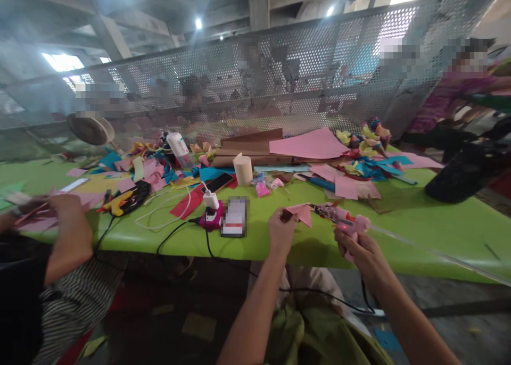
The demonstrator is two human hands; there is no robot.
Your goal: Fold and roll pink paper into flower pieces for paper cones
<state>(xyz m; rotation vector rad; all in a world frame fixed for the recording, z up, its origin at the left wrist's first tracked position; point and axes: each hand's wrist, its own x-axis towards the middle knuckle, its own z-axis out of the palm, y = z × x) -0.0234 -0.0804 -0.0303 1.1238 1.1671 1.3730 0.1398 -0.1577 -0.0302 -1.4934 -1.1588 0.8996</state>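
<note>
My left hand [281,227] pinches a small folded piece of pink paper [304,215] above the front part of the green table. In my right hand [361,248] is a pink glue gun [344,221], held by its handle, with a red light glowing on its side. The gun's nozzle points left and sits at the right edge of the pink paper; whether it touches cannot be made out. A long clear glue stick [423,252] sticks out of the gun's back toward the right. A black cord hangs below the gun.
On the green table [451,232] lie a phone [235,216], a magenta power adapter [213,216] with cables, a cream paper roll [242,171], pink sheets [307,143] and colored scraps [149,168]. At the left, a co-worker's arm [69,237] rests by pink paper. A perforated metal screen [303,83] stands behind.
</note>
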